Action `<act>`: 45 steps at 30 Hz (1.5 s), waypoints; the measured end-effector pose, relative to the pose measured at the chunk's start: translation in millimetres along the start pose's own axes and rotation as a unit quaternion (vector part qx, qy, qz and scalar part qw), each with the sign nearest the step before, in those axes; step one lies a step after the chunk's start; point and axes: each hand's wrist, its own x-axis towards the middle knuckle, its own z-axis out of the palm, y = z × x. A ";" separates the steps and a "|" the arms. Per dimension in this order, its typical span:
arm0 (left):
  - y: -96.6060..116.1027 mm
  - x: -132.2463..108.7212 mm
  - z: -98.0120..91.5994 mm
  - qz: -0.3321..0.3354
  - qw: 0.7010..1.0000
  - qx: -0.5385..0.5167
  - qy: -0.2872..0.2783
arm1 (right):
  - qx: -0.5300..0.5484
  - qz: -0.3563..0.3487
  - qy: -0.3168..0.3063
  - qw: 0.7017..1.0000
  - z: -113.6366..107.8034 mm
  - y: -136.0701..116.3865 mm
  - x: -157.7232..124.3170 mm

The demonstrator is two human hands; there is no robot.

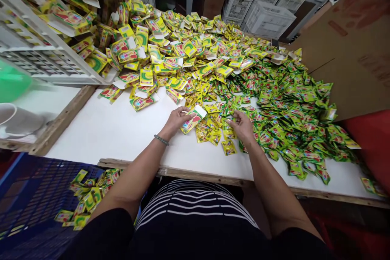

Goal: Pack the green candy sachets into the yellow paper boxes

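My left hand (pixel 179 121), with a beaded bracelet at the wrist, is closed on a small printed carton (pixel 194 119). The carton is yellow and green with a red fruit picture, and its white end flap stands open at the top. My right hand (pixel 243 126) is curled, thumb and fingers drawn together, over green sachets (pixel 280 97); whether a sachet is between the fingertips is too small to make out. Between the hands lie several shiny yellow sachets (pixel 213 124), with a single sachet (pixel 228 147) closer to the table's front edge.
Open cartons (pixel 146 77) spill from a tilted white crate (pixel 61 65) onto the white table (pixel 122 126). Filled cartons lie in a blue basket (pixel 36 195) below left. A cardboard box (pixel 350 48) borders the right; a white mug (pixel 20 120) stands left. Stacked crates (pixel 268 20) are behind.
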 end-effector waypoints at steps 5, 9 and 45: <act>-1.2 1.4 6.0 -0.014 1.000 -0.012 -0.010 | -0.128 -0.014 -0.025 0.991 -4.0 -12.2 -13.6; -0.8 -1.0 8.3 0.002 0.999 -0.018 -0.039 | -0.030 0.043 0.041 0.998 -11.5 -22.0 -9.8; 0.9 1.9 24.9 -0.059 0.998 -0.012 -0.017 | -0.050 -0.141 -0.134 0.980 2.9 -20.1 5.4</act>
